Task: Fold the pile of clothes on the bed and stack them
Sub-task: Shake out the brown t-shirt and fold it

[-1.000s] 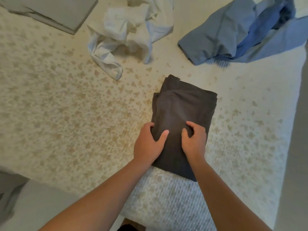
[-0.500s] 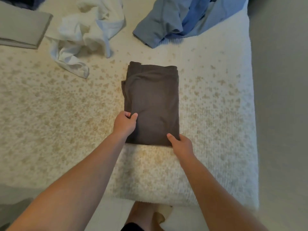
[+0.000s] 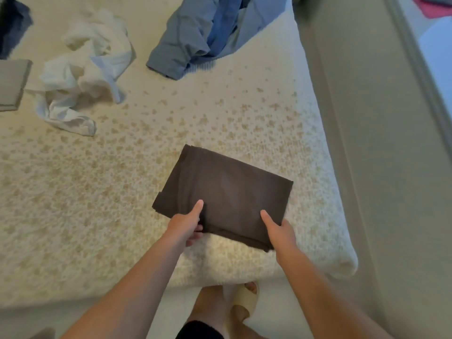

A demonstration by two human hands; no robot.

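Brown garment (image 3: 225,192) is folded into a flat rectangle, sitting at the near right corner of the bed (image 3: 97,192). Your left hand (image 3: 186,225) pinches its near edge: thumb on top, fingers curled under. Right hand (image 3: 278,231) does the same at the near right corner, thumb on top, fingers hidden below. Gripping both ends likely keeps the fold from sagging open when you lift. Grey folded piece (image 3: 12,84) at far left looks like the stack start, so that's probably where this goes. White clothes (image 3: 83,72) and blue clothes (image 3: 203,35) lie crumpled, well apart, not yet folded.
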